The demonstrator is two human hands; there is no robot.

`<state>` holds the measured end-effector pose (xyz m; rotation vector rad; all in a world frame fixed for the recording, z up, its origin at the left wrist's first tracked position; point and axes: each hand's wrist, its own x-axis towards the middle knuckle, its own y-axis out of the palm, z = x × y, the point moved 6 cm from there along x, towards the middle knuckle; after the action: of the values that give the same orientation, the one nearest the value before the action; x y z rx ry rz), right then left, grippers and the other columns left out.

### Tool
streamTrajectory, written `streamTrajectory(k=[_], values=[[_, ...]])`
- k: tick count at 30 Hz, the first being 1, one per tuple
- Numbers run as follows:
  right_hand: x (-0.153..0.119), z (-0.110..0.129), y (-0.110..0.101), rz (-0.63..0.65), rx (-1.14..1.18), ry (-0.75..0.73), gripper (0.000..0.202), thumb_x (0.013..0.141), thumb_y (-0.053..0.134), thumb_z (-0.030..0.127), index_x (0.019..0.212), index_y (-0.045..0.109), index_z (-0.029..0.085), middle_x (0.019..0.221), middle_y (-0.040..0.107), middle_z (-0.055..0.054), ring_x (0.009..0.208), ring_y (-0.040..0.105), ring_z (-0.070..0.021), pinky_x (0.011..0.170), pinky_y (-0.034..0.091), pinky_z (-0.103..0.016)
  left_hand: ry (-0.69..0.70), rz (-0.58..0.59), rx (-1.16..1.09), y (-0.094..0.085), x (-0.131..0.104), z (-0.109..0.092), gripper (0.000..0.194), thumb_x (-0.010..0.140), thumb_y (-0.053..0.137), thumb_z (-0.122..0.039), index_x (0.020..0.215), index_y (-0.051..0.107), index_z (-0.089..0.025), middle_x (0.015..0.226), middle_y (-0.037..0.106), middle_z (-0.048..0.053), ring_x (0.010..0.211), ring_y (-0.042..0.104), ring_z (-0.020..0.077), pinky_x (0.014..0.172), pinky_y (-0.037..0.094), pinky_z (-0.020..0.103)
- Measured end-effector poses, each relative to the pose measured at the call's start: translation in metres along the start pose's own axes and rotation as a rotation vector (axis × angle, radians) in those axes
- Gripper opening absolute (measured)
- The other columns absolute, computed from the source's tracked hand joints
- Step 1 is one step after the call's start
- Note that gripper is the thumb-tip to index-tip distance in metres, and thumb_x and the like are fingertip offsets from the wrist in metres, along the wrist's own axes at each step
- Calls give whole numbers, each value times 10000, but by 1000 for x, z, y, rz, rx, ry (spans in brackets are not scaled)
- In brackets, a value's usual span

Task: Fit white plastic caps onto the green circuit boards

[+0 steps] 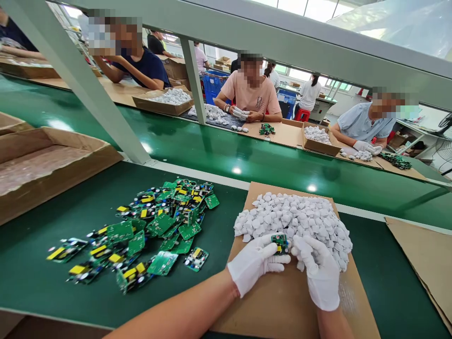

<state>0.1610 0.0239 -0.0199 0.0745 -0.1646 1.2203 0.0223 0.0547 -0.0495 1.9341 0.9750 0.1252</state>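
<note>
My left hand (pixel 259 261), in a white glove, grips a small green circuit board (pixel 280 244) between thumb and fingers, its component side partly in sight. Just to the right, my right hand (pixel 316 268), gloved too, has its fingers curled together beside the board. Whatever it pinches, if anything, blends with the white glove. Both hands are over a cardboard sheet (pixel 278 306), at the near edge of a heap of small white lumpy pieces (pixel 296 214). A loose pile of green circuit boards (pixel 160 225) with yellow-wrapped parts lies on the green table to the left.
An open cardboard box (pixel 60 176) stands at the far left. More cardboard (pixel 427 254) lies at the right edge. A pale metal frame post (pixel 95 89) rises beyond the boards. Across the green conveyor belt (pixel 226 160), several co-workers sit with similar white pieces and boards.
</note>
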Motion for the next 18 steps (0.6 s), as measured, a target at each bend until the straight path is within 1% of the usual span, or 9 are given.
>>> streamTrajectory(k=[1,3,4,6,8,11,13,15,18], values=[[0,3,0,12,-50,-86,191,801,619,250,987,621,208,982,661,-84,723,648,-185,532,540,-284,7,-13,16,-1,1,0,415,719,683,-274,1091,565,-133,1084,609,150,826,652,188,651,503,237],[-1,11,2,56,-165,-283,182,812,593,185,980,636,239,1086,607,-76,837,637,-195,651,558,-328,21,-44,54,-4,2,0,450,697,703,-291,1099,565,-142,1076,614,148,852,647,201,663,500,247],[-2,14,3,77,-227,-373,200,814,586,158,982,638,253,1080,598,-67,863,628,-192,695,554,-337,29,-57,78,-4,2,-1,470,685,712,-307,1102,566,-148,1077,614,146,862,646,209,665,498,252],[-4,18,8,106,-365,-499,239,806,590,120,992,633,264,978,616,-50,863,619,-181,727,545,-327,42,-56,131,-3,2,-2,505,661,726,-346,1105,572,-159,1086,610,141,876,642,220,671,493,259],[-5,19,12,123,-478,-553,264,808,582,106,1023,617,256,908,631,-45,843,619,-174,720,544,-313,57,-31,189,1,1,-4,523,651,725,-384,1104,582,-167,1090,608,132,883,638,219,683,487,260],[-6,20,15,107,-554,-576,287,822,560,119,1086,574,231,923,639,-59,821,627,-172,678,548,-296,76,-9,279,7,-1,-6,516,676,693,-417,1121,585,-177,1074,614,115,883,628,201,699,479,260],[-7,23,18,107,-584,-625,271,815,573,122,1063,573,231,885,647,-50,799,628,-169,656,540,-289,100,-17,327,8,-2,-6,515,695,672,-417,1140,579,-177,1054,618,104,871,616,186,709,479,265],[-10,27,22,118,-627,-705,237,799,592,113,1000,592,238,838,651,-35,781,624,-166,666,529,-292,136,-33,365,6,-2,-5,530,704,660,-409,1170,564,-174,1029,624,93,840,598,166,714,480,272],[-11,30,24,73,-723,-764,208,789,612,128,959,621,247,836,639,-36,752,616,-162,647,521,-292,228,-78,435,3,-4,-6,541,720,644,-386,1206,542,-171,1013,623,79,797,562,141,734,475,277]])
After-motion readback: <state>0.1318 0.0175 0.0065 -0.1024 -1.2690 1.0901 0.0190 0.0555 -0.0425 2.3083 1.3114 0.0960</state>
